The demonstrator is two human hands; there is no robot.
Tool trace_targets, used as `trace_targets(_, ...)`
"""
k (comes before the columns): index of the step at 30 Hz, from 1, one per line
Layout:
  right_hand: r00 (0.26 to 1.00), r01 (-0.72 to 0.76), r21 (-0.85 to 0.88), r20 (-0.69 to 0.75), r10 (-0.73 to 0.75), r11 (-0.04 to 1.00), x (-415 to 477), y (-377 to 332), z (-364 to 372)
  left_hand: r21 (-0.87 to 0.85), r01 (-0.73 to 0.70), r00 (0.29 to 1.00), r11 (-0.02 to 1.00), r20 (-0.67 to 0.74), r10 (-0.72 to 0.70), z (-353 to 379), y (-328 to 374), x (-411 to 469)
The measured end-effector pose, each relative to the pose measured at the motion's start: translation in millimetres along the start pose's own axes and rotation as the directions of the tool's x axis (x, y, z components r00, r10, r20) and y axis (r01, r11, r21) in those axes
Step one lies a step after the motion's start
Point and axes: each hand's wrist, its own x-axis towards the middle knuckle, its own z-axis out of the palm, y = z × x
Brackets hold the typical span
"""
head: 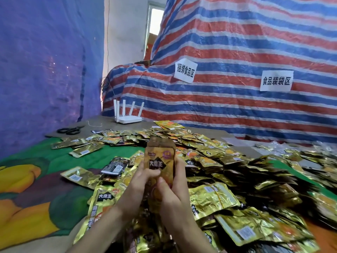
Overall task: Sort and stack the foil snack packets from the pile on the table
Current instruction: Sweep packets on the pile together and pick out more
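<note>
Upright orange foil packet (160, 161) is clasped at its lower half by left grip (135, 181) and right grip (173, 192), thumbs on its front, above the packet pile (237, 179) at the worktop (47, 154) near edge.

Upright gold packet stack (160, 167) above sprawling gold foil pile (228, 179).

The pile (269, 179) blurs rightward; the packet (160, 157) is partly hidden.
</note>
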Motion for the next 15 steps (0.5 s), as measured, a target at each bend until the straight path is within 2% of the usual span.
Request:
trace_targets(6,0.998,0.032,-0.116,-0.043,-0.037,0.993,3.7,-7.6,-5.8,0.111,-0.077,0.997,0.991,-0.016,0.08,-8.2,3.0,3.4)
trace_targets(10,0.985,0.114,-0.487,-0.056,-0.162,0.866,2.4,-12.1,-5.3,0.133,-0.102,0.995,0.986,0.024,0.099,-9.9,3.9,1.5)
trace_targets(15,0.988,0.11,-0.539,-0.029,-0.149,0.835,5.2,-24.3,-11.6,0.092,-0.135,0.987,0.987,-0.078,0.142,-0.2,-0.1,2.8)
